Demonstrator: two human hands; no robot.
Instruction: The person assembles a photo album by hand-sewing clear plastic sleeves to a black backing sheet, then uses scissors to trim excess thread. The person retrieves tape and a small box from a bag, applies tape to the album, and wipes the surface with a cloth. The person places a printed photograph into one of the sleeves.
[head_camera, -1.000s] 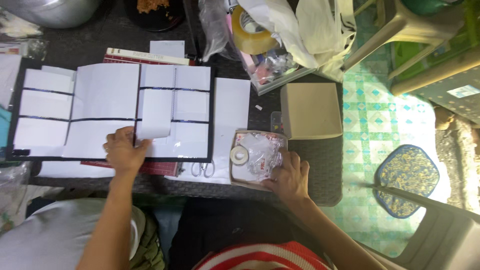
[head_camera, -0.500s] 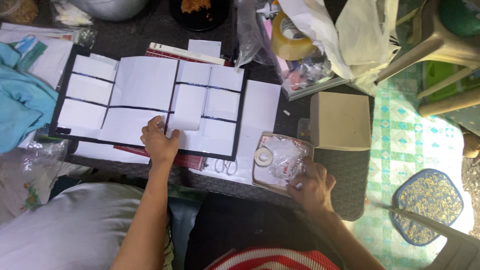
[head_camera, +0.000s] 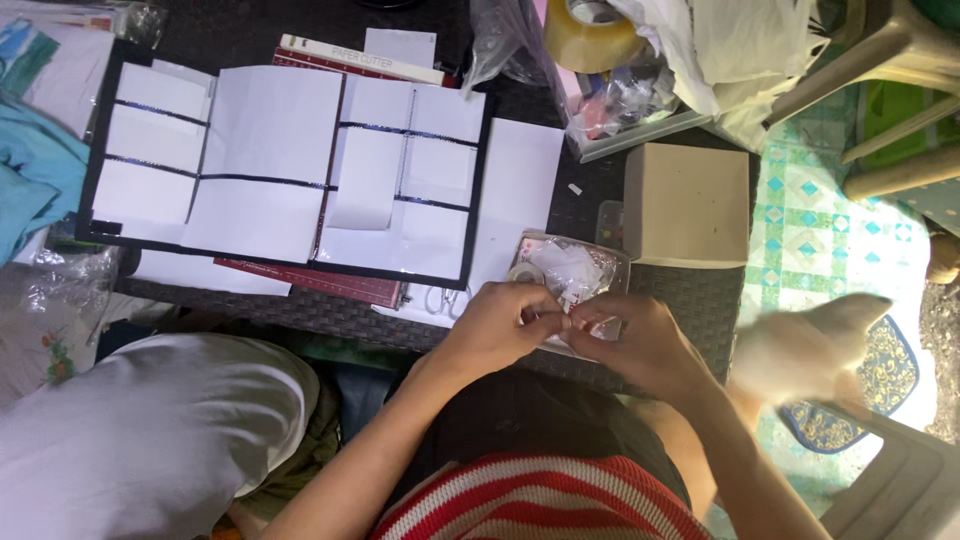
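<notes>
Pinching now, both hands drawn together at the near edge of the table (head_camera: 640, 300). My left hand (head_camera: 497, 325) and right hand (head_camera: 640, 345) meet fingertip to fingertip over a small clear plastic tray (head_camera: 570, 275), and they seem to grip something tiny between them; what it is I cannot tell, the fingers cover it. A small roll of tape (head_camera: 524, 273) sits in the tray's left corner, just beyond my left knuckles.

Risk, as I judge it: the tray sits right at the table's edge, so a tug from either hand could tip it into my lap. Whatever thin piece is pinched could also fold on itself or slip away unseen.

Around it: scissors (head_camera: 440, 298) lie just left of my left hand, half under a white sheet. Beyond them spreads the black board with white paper panels (head_camera: 270, 160), with 1 loose strip (head_camera: 365, 185) lying across it. A beige box (head_camera: 688, 205) stands just right of the tray, crowding that side. A big roll of brown packing tape (head_camera: 590, 30) rests among plastic bags (head_camera: 720, 50) at the far edge. A blurred pale animal (head_camera: 810, 345) is close by my right forearm and could jog it.
</notes>
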